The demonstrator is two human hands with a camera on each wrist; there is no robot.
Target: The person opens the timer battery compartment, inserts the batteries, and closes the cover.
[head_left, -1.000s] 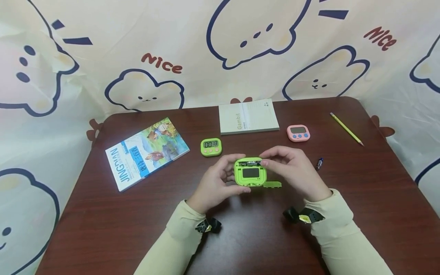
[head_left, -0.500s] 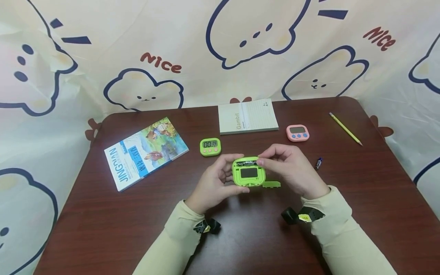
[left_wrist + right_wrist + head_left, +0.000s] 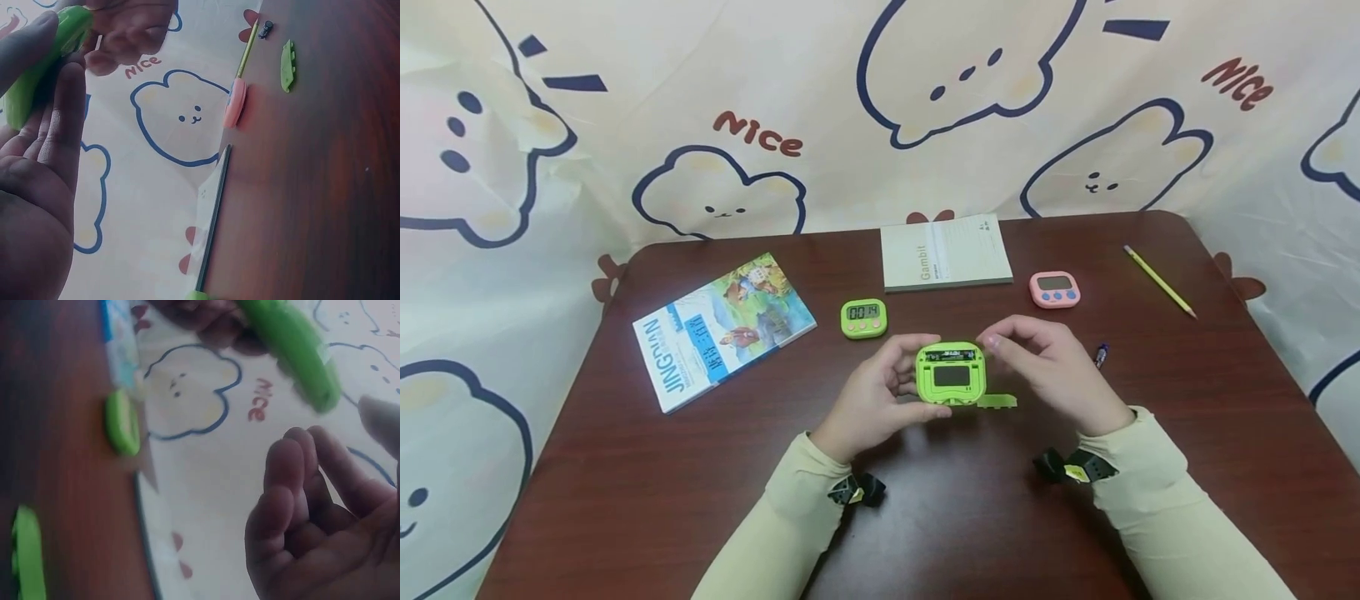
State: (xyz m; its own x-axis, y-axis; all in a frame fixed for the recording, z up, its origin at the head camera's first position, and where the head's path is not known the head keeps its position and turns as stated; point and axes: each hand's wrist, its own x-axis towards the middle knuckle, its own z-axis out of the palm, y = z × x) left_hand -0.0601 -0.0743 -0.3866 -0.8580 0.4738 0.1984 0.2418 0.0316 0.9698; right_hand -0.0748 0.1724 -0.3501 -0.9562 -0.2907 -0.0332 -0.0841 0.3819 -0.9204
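Observation:
My left hand (image 3: 883, 396) grips a green digital timer (image 3: 951, 385) by its left side, its opened back facing up. A dark battery (image 3: 950, 355) sits in the slot along the timer's upper edge. Just right of the timer, my right hand (image 3: 1048, 362) is held apart from it. In the right wrist view, the right thumb and fingers (image 3: 284, 462) are bent a little, with nothing between them. The green battery cover (image 3: 997, 401) lies on the table, also visible in the left wrist view. A small loose battery (image 3: 1101, 356) lies beyond the right hand, partly hidden by it.
Behind the hands are a second green timer (image 3: 863, 318) reading 0014, a pink timer (image 3: 1055, 290) and a notebook (image 3: 947, 254). An illustrated book (image 3: 724, 333) lies on the left of the brown table (image 3: 625, 500). A pencil (image 3: 1159, 281) lies far right.
My right hand has let go of the battery edge and drawn slightly right, off the timer. My left hand keeps its grip. The standing timer's reading went from 0013 to 0014.

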